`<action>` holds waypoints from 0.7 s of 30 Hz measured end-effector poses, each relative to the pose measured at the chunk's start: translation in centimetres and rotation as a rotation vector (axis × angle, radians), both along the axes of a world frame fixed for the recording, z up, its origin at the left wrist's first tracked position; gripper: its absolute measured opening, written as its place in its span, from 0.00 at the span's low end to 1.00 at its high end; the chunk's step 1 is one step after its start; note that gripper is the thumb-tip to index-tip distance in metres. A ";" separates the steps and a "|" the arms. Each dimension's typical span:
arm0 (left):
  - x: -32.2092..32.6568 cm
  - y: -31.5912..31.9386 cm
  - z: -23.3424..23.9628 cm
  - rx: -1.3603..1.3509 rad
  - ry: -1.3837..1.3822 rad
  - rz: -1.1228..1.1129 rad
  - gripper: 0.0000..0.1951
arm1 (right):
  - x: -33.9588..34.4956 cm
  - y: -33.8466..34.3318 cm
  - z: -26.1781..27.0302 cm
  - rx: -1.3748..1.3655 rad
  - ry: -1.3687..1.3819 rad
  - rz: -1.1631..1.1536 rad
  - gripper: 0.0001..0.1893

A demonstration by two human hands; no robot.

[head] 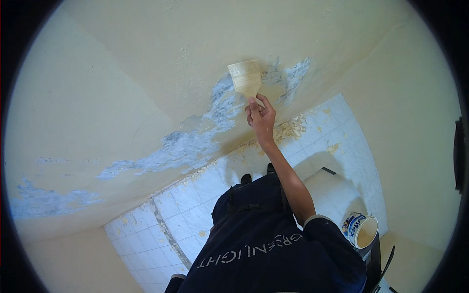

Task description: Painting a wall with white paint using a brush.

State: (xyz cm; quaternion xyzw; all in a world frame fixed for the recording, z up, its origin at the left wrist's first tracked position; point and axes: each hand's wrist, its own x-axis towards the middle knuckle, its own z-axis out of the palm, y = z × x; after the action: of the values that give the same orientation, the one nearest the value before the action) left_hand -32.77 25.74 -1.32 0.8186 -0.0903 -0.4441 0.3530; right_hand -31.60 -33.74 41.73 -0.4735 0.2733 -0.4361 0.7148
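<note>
My right hand [261,116] grips the handle of a wide paintbrush [246,75] coated in cream paint. The brush lies against the wall [205,91], its bristles pointing up in the picture, beside patches of bare, flaked grey-blue plaster [190,148]. Cream paint covers the wall around those patches. My left hand is out of view; only the cuff of that sleeve [178,275] shows at the bottom. An open white paint bucket [366,231] holding cream paint stands at the lower right, near my right shoulder.
Chips of peeled paint [291,130] lie on the tiled floor [190,194] along the wall's foot. My dark shoes [246,178] are close to that edge. The bucket rests on a dark object [373,256], possibly a chair. Another wall [403,128] rises at the right.
</note>
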 end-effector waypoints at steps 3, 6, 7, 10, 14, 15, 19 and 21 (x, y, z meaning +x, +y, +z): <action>0.9 -4.4 2.2 -0.065 0.083 0.048 0.16 | 0.7 -1.1 0.2 0.002 -0.021 -0.012 0.19; 2.2 -9.7 5.4 -0.130 0.169 0.096 0.16 | 1.1 -1.9 0.5 0.005 -0.029 -0.024 0.19; 2.8 -11.6 6.8 -0.151 0.198 0.109 0.16 | 1.1 -2.2 0.7 0.008 -0.034 -0.028 0.19; 4.9 -13.9 9.6 -0.063 0.197 0.130 0.17 | 1.3 -2.3 1.9 -0.008 -0.059 -0.012 0.19; 6.0 -15.7 12.5 -0.014 0.166 0.117 0.16 | 1.0 -2.9 2.8 -0.041 -0.067 -0.017 0.19; 6.1 -16.0 12.7 0.008 0.142 0.118 0.16 | 0.9 -2.9 2.0 -0.017 -0.050 -0.005 0.19; 5.1 -12.8 8.2 -0.101 0.070 0.028 0.16 | 1.5 -2.7 -1.2 0.000 0.035 0.031 0.16; 4.1 -13.4 8.6 -0.050 0.203 0.112 0.15 | 0.2 -2.3 -2.6 0.081 0.101 0.094 0.16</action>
State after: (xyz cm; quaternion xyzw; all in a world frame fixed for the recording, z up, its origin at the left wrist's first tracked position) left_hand -28.66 12.30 7.31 0.7641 -0.0196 -0.5017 0.4050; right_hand -31.44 -36.02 39.12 -0.4778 0.3038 -0.3662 0.7385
